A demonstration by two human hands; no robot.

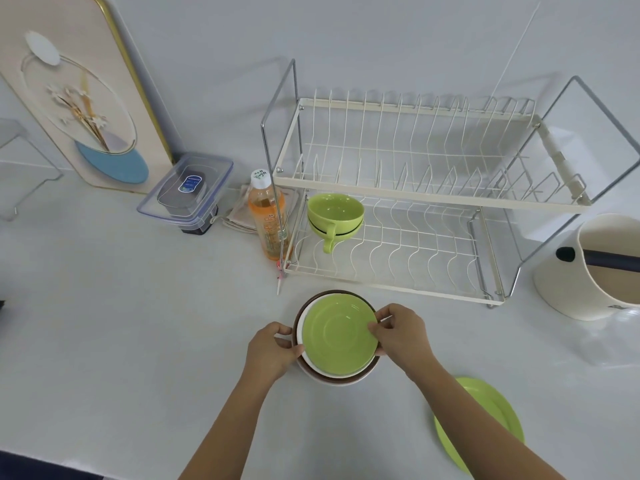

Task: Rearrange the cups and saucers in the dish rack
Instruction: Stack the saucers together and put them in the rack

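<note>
A two-tier wire dish rack [398, 188] stands at the back of the white counter. Stacked green cups [335, 210] sit at the left of its lower shelf, handle toward me. In front of the rack is a stack of saucers: a green saucer [337, 339] on top, a white saucer [308, 362] under it and a brown one [332, 380] at the bottom. My left hand [272, 353] grips the stack's left edge. My right hand [398, 332] pinches the green saucer's right rim.
A green plate [485, 410] lies at the near right, partly under my right forearm. A juice bottle [268, 216] and a plastic container [188, 190] stand left of the rack. A white bucket [595, 268] sits at the right.
</note>
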